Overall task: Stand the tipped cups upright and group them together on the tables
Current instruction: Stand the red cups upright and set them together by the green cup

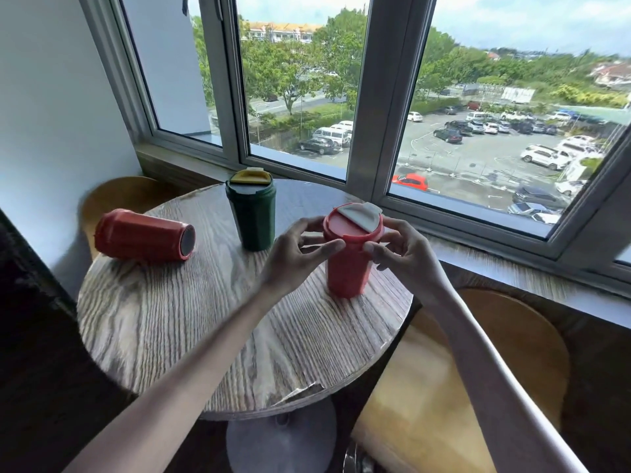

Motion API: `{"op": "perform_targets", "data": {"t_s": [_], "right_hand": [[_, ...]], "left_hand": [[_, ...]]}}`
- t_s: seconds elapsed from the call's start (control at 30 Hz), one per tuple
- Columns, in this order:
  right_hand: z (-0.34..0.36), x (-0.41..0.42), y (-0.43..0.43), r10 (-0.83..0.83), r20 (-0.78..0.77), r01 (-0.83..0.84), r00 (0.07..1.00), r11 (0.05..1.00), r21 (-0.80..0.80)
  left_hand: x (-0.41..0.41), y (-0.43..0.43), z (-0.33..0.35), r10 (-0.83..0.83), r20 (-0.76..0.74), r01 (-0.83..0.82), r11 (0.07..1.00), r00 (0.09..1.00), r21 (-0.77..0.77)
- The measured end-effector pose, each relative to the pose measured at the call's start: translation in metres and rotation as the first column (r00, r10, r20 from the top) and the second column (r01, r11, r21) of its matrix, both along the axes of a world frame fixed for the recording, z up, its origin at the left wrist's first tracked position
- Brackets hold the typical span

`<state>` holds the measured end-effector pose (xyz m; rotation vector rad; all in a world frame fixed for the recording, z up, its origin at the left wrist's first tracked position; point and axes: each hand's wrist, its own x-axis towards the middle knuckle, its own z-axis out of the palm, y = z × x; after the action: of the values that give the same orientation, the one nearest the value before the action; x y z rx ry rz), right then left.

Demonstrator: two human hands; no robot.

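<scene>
Table (205, 336), round and wood-grained, stands beside window (300, 97). Left hand (293, 257) and right hand (406, 257) pinch rim of upright red cup (346, 271) near table's right edge. Green cup (254, 216) stands behind; tipped cup (140, 235) lies at left.

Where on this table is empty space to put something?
Bare: the round table's wood between its near edge and the tipped red cup. Crowded: window side, with green cup and upright red cup gripped by left hand and right hand.

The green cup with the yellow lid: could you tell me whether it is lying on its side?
No, the green cup stands upright on the round wooden table, its lid on top.
</scene>
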<state>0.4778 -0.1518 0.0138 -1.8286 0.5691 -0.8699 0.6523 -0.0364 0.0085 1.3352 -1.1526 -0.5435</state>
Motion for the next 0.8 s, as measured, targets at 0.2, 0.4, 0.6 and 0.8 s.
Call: {"op": "perform_targets", "data": {"t_s": [0.2, 0.4, 0.6, 0.8], "right_hand": [[-0.007, -0.002, 0.004, -0.021, -0.005, 0.021, 1.0, 0.999, -0.049], [-0.013, -0.005, 0.032, -0.37, 0.096, 0.382, 0.924, 0.9, -0.208], [0.005, 0.05, 0.092, -0.167, 0.159, 0.228, 0.973, 0.795, -0.562], [0.031, 0.151, 0.111, 0.128, -0.247, -0.251, 0.961, 0.783, -0.57]], "left_hand": [[-0.004, 0.003, -0.001, 0.031, 0.065, -0.032, 0.999, 0.997, 0.01], [0.003, 0.022, -0.01, 0.113, 0.199, -0.13, 0.989, 0.973, 0.075], [0.044, 0.095, -0.011, 0.387, 0.225, -0.403, 0.915, 0.894, 0.031], [0.119, 0.161, -0.02, 0.709, 0.213, -0.726, 0.688, 0.672, 0.002]]}}
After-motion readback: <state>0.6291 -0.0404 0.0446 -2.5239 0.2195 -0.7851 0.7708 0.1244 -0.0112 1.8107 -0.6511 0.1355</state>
